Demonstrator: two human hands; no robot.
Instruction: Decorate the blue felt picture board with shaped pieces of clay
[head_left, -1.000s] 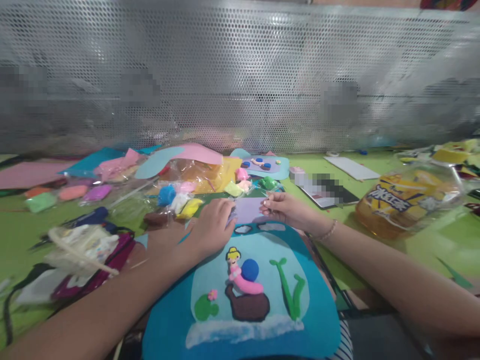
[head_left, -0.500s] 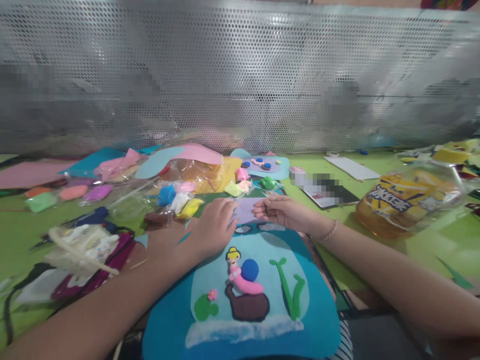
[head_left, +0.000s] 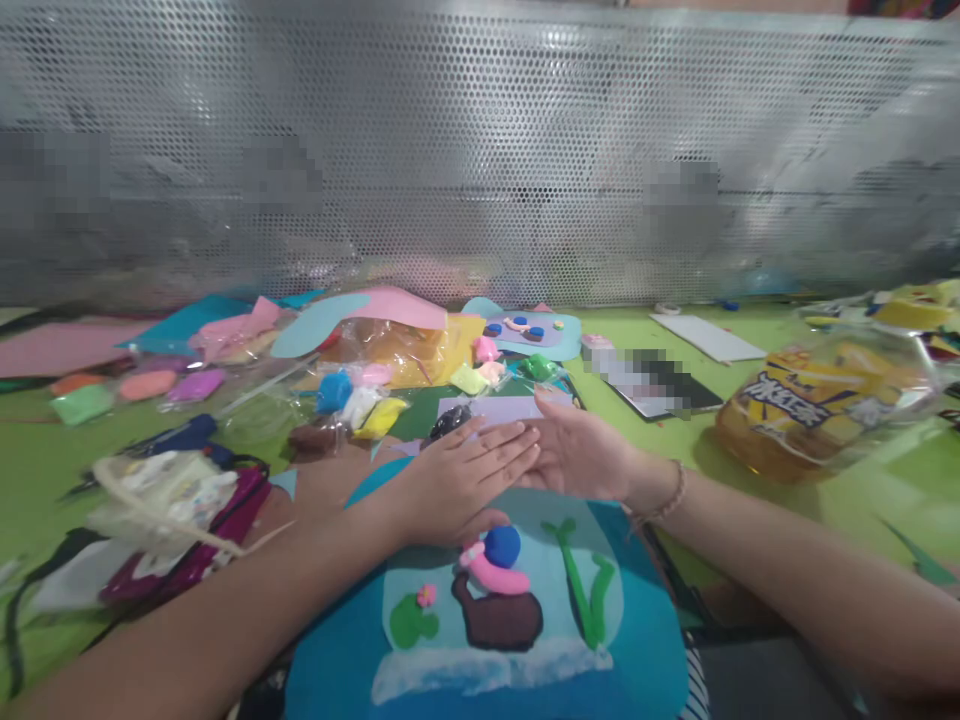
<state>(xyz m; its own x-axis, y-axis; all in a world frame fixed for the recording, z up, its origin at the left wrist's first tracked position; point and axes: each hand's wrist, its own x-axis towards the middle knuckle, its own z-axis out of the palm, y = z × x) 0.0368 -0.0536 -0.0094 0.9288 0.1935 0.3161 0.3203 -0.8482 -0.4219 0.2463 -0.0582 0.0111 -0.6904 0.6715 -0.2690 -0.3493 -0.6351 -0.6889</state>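
My left hand [head_left: 474,478] lies with flat, outstretched fingers across the palm of my right hand [head_left: 577,445]. The right palm is turned up, its thumb raised; whether anything sits between the palms is hidden. Both are above a blue craft board [head_left: 330,640] with a light blue panel. On the panel are a pink clay figure [head_left: 499,576] with a blue ball [head_left: 502,546], a brown clay shape [head_left: 504,615], green clay plants [head_left: 596,600] and a white strip [head_left: 487,668]. My left hand covers the figure's head. Just behind the hands are a black wrapped lump [head_left: 448,421] and a lilac sheet [head_left: 499,408].
Bagged clay lumps, such as a yellow one [head_left: 380,418], lie behind to the left. A maroon pouch [head_left: 251,500] is at left. On the right stand a large tea bottle [head_left: 817,400] and a dark flat item [head_left: 690,390]. A perforated metal panel [head_left: 480,150] closes the back.
My hands have come nearer and together, the left now resting over the right palm. The black lump has come into sight, and the figure's head is now covered.
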